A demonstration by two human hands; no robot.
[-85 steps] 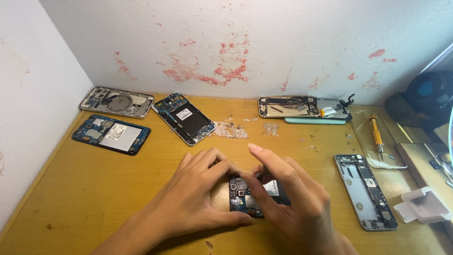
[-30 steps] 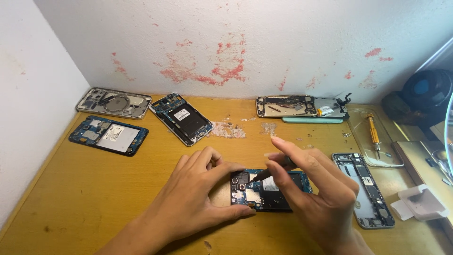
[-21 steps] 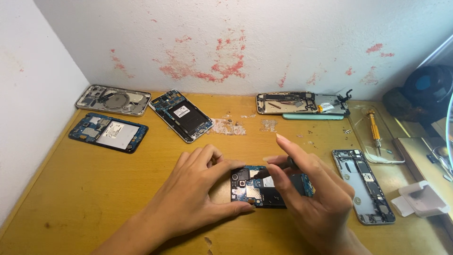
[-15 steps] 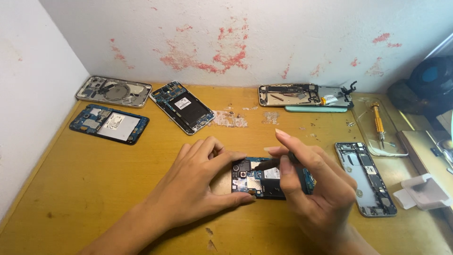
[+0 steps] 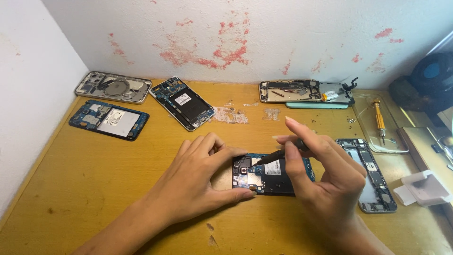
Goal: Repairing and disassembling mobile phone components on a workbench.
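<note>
Near the middle of the wooden table (image 5: 94, 189), the left hand (image 5: 198, 182) is pinning the opened phone (image 5: 271, 174) flat with thumb and curled fingers so it is staying steady while the right hand (image 5: 325, 182) is pinching a dark screwdriver (image 5: 276, 156), tip angling down into its circuit board.

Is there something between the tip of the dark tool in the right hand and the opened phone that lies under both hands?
Nothing visible. The right hand holds the dark tool, and its tip sits directly over the opened phone, which the left hand grips at its left end.
</note>
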